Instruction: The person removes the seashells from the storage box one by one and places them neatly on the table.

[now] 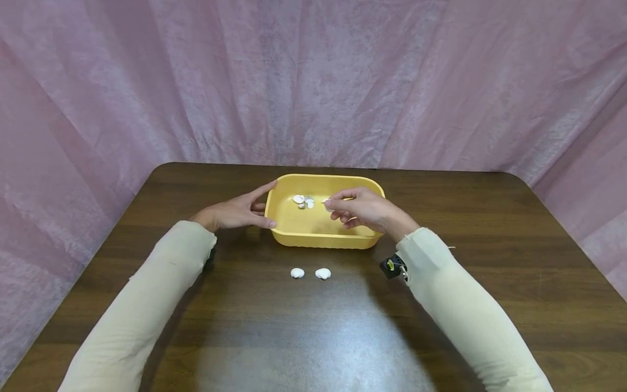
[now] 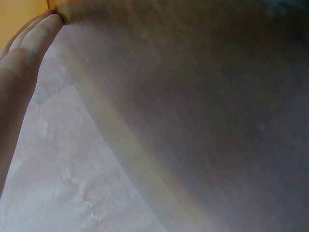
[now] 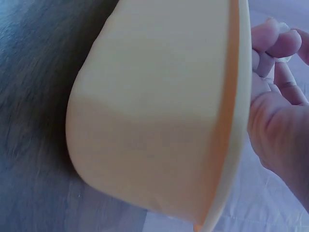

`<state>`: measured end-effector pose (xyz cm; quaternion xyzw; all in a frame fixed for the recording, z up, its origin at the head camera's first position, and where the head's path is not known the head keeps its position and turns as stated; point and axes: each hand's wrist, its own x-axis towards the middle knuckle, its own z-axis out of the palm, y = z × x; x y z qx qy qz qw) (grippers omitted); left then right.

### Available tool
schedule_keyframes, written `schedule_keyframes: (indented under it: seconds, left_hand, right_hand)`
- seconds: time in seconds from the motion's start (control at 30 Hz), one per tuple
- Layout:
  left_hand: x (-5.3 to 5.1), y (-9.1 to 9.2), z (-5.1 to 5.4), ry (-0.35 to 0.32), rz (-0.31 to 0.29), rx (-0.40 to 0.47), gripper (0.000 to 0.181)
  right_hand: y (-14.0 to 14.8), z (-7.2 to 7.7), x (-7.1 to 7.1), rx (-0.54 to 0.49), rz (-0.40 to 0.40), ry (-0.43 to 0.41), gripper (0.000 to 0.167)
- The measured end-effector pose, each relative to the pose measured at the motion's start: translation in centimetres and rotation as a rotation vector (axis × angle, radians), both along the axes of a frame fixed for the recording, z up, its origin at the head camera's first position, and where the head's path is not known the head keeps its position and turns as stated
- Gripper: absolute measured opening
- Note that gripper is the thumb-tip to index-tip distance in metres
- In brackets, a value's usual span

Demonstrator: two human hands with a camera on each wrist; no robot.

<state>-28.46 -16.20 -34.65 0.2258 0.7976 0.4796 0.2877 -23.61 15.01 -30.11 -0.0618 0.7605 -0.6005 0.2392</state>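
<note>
A yellow plastic basin (image 1: 323,240) stands toward the back of the table. My left hand (image 1: 237,211) spans its left end with spread, straight fingers, the thumb at the near corner and the index finger at the far one. Over the basin's right half, my right hand (image 1: 364,209) pinches a small white seashell (image 1: 326,202) between thumb and fingers. Several small shells (image 1: 299,199) lie together on the basin floor, left of the held one. In the right wrist view the basin wall (image 3: 149,111) fills the middle, and fingers partly hide the held shell (image 3: 283,26).
Two white ribbed shells, a left one (image 1: 297,273) and a right one (image 1: 323,273), lie side by side on the brown wooden table (image 1: 470,218), in front of the basin. A pink curtain (image 1: 323,81) hangs behind the table's far edge.
</note>
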Motion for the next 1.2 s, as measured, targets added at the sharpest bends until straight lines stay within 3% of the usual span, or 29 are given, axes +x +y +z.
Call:
schedule_keyframes:
  seconds: [0.43, 0.9, 1.2]
  left_hand:
    - [-0.1, 0.1, 0.2, -0.013, -0.007, 0.007, 0.108]
    - [-0.1, -0.2, -0.1, -0.03, -0.035, 0.04, 0.108]
    - [-0.1, 0.0, -0.2, -0.023, -0.036, 0.039, 0.108]
  right_hand:
    - [2.0, 0.7, 0.9, 0.036, -0.019, 0.018, 0.034]
    - [4.1, 0.8, 2.1, -0.031, -0.062, 0.034, 0.033]
    - [5.4, 0.9, 3.0, -0.059, -0.047, 0.02, 0.019]
